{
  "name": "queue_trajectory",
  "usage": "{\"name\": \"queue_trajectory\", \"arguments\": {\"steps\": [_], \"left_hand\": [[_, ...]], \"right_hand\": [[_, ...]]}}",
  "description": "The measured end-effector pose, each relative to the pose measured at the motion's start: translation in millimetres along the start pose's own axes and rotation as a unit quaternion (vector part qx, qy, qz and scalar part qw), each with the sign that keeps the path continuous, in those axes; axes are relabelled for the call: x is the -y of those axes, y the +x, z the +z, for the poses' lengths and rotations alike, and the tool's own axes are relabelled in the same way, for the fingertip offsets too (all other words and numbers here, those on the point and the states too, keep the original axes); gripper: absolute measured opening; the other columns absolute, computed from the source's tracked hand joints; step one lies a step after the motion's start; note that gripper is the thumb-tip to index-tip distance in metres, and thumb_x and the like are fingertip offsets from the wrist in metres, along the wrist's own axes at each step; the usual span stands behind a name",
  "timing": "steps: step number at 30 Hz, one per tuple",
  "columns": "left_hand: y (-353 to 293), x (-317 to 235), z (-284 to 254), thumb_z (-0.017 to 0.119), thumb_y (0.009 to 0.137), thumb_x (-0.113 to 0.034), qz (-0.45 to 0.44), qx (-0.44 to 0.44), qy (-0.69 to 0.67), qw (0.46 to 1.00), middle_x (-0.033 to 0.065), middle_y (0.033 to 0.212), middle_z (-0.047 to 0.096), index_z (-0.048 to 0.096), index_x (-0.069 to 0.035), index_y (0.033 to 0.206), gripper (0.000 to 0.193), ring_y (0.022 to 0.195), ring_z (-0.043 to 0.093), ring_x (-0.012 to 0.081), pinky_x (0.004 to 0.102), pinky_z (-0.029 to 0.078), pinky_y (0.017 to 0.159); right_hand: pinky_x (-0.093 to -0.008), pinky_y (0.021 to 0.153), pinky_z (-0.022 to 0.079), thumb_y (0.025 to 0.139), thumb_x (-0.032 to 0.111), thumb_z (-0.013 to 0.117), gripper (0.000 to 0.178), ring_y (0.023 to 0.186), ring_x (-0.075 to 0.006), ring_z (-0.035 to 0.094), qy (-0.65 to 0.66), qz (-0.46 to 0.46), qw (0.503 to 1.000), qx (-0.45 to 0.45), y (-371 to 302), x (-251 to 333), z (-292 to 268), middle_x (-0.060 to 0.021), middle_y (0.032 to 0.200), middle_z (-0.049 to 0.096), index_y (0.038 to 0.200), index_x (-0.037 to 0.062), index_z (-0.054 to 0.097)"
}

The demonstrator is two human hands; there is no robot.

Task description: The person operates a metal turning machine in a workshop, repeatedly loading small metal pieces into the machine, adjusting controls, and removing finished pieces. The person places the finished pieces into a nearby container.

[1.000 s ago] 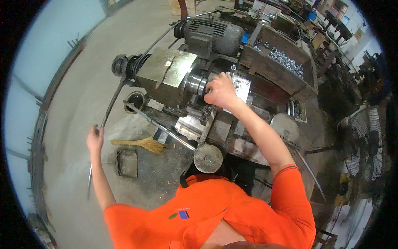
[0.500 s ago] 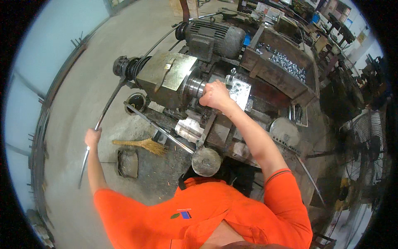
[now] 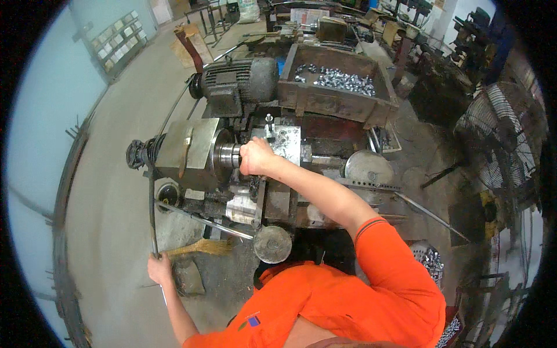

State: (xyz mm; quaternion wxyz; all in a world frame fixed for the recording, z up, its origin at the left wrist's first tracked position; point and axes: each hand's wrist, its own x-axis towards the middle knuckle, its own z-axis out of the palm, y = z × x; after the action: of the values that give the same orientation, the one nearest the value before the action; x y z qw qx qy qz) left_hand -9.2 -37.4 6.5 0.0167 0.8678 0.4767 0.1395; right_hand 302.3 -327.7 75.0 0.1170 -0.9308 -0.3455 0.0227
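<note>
A grimy metal lathe (image 3: 191,148) stands in front of me, with a dark motor (image 3: 238,81) behind it. My right hand (image 3: 255,158) is closed around the part at the lathe's round chuck (image 3: 225,155). My left hand (image 3: 158,268) grips the near end of a long thin metal rod (image 3: 152,203) that runs up into the left end of the lathe's spindle. Both arms wear orange sleeves.
A brown box (image 3: 336,98) with several shiny metal pieces sits behind the lathe. A straw broom (image 3: 203,248) lies on the concrete floor at lower left. A round handwheel (image 3: 271,243) is near my chest. A large fan (image 3: 499,145) stands at right. Rods lean along the left wall.
My head has turned, so the lathe now sits more upright in view. My left hand has come in closer to the lathe while still holding the rod. My right hand stays at the chuck.
</note>
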Motion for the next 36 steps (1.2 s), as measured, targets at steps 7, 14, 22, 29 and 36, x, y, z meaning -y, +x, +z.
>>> {"name": "queue_trajectory", "arguments": {"steps": [7,14,22,29,36], "left_hand": [[-0.3,-2.7,4.5,0.059,0.075,-0.038,-0.012,-0.014,0.048,0.999,0.0177,0.084,0.065,0.061,-0.004,0.098,0.042,0.078,0.062,0.0372,0.0461,0.048,0.07],[18.0,-27.6,9.1,0.064,0.075,-0.035,0.049,0.027,0.042,0.998,0.0217,0.104,0.06,0.056,-0.001,0.112,0.051,0.095,0.058,0.0353,0.0422,0.047,0.077],[-1.7,-101.4,9.4,0.059,0.085,-0.019,0.337,0.142,-0.283,0.887,0.0222,0.103,0.061,0.06,0.004,0.105,0.031,0.097,0.059,0.0302,0.039,0.047,0.079],[-21.8,-190.4,70.0,0.056,0.087,-0.024,0.434,0.253,-0.13,0.855,0.018,0.086,0.065,0.061,0.006,0.096,0.032,0.078,0.062,0.0303,0.039,0.047,0.069],[-29.8,-185.8,70.3,0.056,0.085,-0.027,0.394,0.182,-0.196,0.879,0.0197,0.078,0.063,0.061,0.004,0.085,0.032,0.07,0.06,0.0331,0.0444,0.043,0.061]], "right_hand": [[-0.0389,0.073,0.051,0.057,0.028,0.062,0.024,0.074,-0.0315,0.063,0.025,0.137,0.972,-0.192,-30.6,-98.5,-90.3,-0.0178,0.072,0.064,0.073,0.0133,0.071],[-0.04,0.089,0.044,0.058,0.017,0.061,0.044,0.102,-0.0371,0.054,0.09,0.076,0.957,-0.266,-75.1,-121.7,-81.9,-0.019,0.116,0.054,0.102,0.0138,0.064],[-0.0376,0.074,0.049,0.056,0.016,0.058,0.038,0.084,-0.0325,0.06,0.279,0.089,0.941,-0.17,-217.8,-96.5,15.8,-0.0161,0.091,0.063,0.09,0.0013,0.065],[-0.0371,0.072,0.05,0.055,0.024,0.062,0.039,0.077,-0.0318,0.062,0.286,0.394,0.85,-0.199,-413.1,-130.7,65.7,-0.0154,0.083,0.065,0.091,0.0083,0.068],[-0.0359,0.086,0.046,0.063,0.027,0.059,0.034,0.095,-0.0292,0.058,-0.045,0.717,0.693,-0.063,-598.1,-223.8,94.4,-0.0177,0.102,0.06,0.086,0.0047,0.068]]}}
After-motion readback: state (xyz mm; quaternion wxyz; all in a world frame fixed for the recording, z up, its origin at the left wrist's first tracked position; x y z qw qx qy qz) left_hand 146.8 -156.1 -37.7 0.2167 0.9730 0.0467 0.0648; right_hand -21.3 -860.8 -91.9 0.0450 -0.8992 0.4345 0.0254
